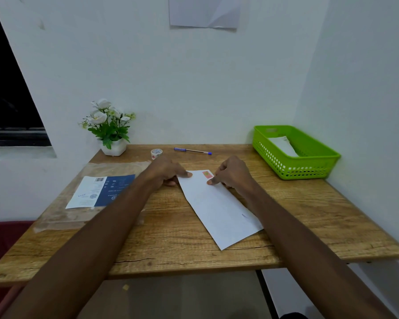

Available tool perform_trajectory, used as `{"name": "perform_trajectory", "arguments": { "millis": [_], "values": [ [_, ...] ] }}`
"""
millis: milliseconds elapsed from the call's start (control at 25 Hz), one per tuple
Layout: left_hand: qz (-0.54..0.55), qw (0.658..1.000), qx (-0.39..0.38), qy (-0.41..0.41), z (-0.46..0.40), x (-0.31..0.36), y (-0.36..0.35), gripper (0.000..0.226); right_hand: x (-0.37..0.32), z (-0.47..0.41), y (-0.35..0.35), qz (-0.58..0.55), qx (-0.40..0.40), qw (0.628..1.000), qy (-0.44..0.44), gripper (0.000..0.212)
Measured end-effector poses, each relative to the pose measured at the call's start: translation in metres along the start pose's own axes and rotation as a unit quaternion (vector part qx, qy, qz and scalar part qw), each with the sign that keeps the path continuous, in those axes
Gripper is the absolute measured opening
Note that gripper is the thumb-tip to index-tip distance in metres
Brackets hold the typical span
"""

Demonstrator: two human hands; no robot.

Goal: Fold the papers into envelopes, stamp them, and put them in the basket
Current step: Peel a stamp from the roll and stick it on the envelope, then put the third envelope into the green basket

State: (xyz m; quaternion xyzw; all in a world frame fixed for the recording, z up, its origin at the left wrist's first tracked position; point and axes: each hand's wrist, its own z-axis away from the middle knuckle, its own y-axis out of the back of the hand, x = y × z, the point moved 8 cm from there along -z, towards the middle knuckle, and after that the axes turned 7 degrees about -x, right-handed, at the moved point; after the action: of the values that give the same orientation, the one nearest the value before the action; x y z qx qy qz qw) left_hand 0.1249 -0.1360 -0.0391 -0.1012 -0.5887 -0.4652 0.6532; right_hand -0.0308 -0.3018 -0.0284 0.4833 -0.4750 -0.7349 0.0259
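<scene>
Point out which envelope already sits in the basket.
The envelope leaning inside the green basket at the table's far right. The other envelope lies flat on the table, its far end held by both hands, with a red stamp on it.

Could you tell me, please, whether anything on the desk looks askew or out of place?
Only a little: the white folded paper envelope lies diagonally across the wooden table, its near corner reaching the front edge. The small red stamp sits at its far end, between both hands. Nothing looks spilled or damaged.
</scene>
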Motion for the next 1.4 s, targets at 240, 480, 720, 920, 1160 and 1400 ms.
{"name": "perform_trajectory", "arguments": {
  "millis": [240, 480, 720, 920, 1160, 1400],
  "values": [
    [0.139, 0.988, 0.03, -0.058, -0.003, 0.002, 0.012, 0.014, 0.006, -0.001, 0.006, -0.054, 0.002, 0.998, -0.03, 0.057],
    [0.214, 0.964, 0.089, -0.132, 0.002, 0.01, 0.026, 0.016, 0.014, 0.018, 0.012, -0.191, -0.105, 0.974, -0.058, 0.025],
    [0.302, 0.936, 0.138, -0.118, 0.001, 0.004, 0.025, 0.025, 0.042, 0.056, 0.016, -0.269, -0.189, 0.944, -0.012, 0.014],
    [0.342, 0.933, 0.035, -0.109, 0.003, 0.025, -0.021, 0.025, 0.059, 0.064, 0.056, -0.345, -0.077, 0.935, 0.017, 0.019],
    [0.299, 0.942, -0.039, -0.147, 0.004, 0.08, -0.057, 0.034, 0.079, 0.065, 0.122, -0.373, 0.04, 0.927, 0.023, 0.015],
    [0.282, 0.943, -0.088, -0.154, -0.016, 0.148, -0.115, 0.034, 0.114, 0.043, 0.19, -0.325, 0.194, 0.925, -0.017, 0.014]
  ]
}}
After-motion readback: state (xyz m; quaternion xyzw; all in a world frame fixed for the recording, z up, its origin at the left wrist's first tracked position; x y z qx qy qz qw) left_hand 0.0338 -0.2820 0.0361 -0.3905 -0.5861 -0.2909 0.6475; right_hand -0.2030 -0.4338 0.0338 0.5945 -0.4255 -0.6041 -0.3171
